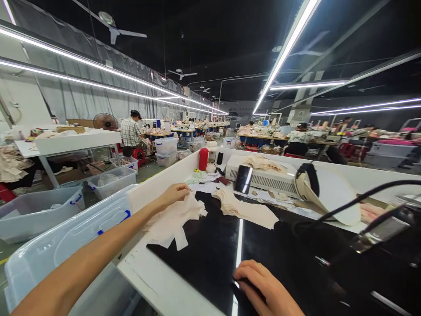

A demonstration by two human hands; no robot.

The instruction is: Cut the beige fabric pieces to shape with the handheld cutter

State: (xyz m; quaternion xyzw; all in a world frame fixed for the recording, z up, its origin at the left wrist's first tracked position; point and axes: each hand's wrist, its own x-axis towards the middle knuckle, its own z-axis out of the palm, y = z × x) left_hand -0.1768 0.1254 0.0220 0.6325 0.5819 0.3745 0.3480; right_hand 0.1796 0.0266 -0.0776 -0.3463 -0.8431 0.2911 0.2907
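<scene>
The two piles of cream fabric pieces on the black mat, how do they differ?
The left pile lies loose and rumpled at the black mat's left edge, with the left hand gripping it; the centre pile is a neater, fanned stack that neither hand touches. The right hand rests on the mat near the front edge. Both piles are the same cream cloth.

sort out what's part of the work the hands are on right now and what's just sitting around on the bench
In hand:
left hand gripping the pile of cream fabric pieces
right hand resting on the black mat
second stack of fabric pieces lying close by on the mat

Lying about:
red bottle
phone leaning on the white machine
plastic bins beside the bench
</scene>
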